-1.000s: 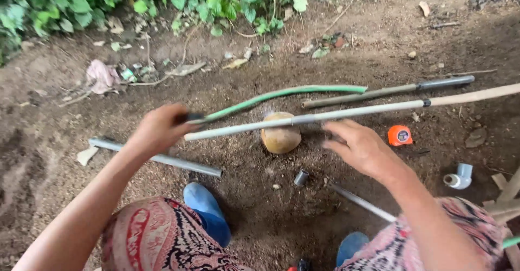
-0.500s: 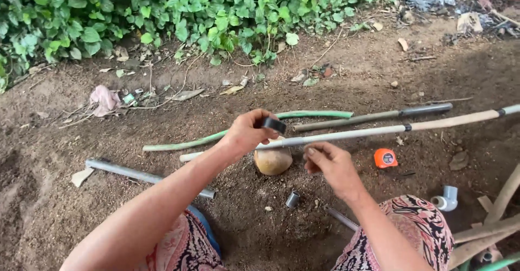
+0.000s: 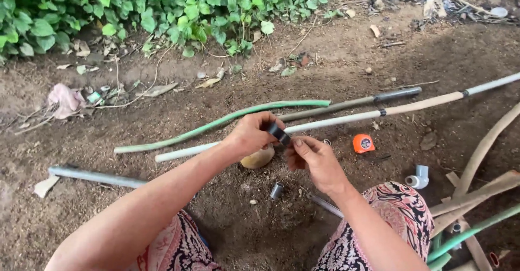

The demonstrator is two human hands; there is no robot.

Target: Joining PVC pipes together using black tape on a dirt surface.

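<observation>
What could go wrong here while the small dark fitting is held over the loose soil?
The left hand pinches the small dark fitting only at the fingertips, with the right hand close by; a slip could drop it into the soil, where grit might get inside. A similar grey coupling already lies in the dirt below, so the two could be confused. The long white pipe rests loosely across the stone and might roll off if nudged.

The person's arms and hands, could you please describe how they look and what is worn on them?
Both arms are bare to the elbow and beyond, with no sleeves, gloves, watch or rings visible on the left hand or right hand.
</observation>
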